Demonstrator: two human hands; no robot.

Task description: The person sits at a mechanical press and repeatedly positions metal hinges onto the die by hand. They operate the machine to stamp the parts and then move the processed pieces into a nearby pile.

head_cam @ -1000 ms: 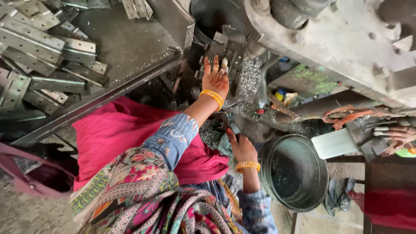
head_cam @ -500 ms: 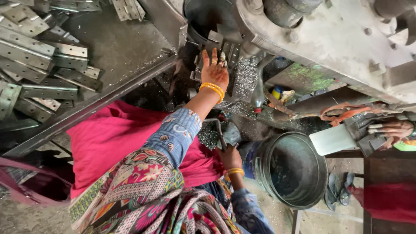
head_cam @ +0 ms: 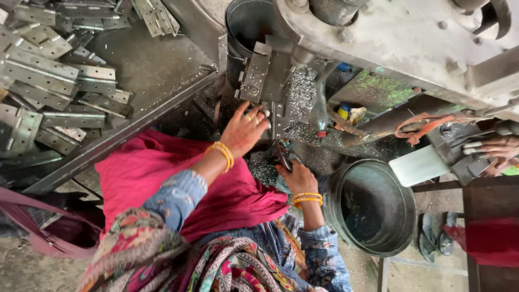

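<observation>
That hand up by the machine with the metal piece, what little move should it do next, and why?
Probably nudge the metal plate a little further into the press. The left hand has its fingertips on the plate's edge at the machine's jig, while the right hand rests lower on a dark lever. The plate looks not quite seated yet.

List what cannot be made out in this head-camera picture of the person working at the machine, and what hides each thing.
- Right hand: what it grips is covered by its own fingers.
- Left hand: the metal piece under its fingertips is mostly hidden.
- Round tub: its bottom is too dark.
- Another person's hand: cut off by the right edge.
</observation>
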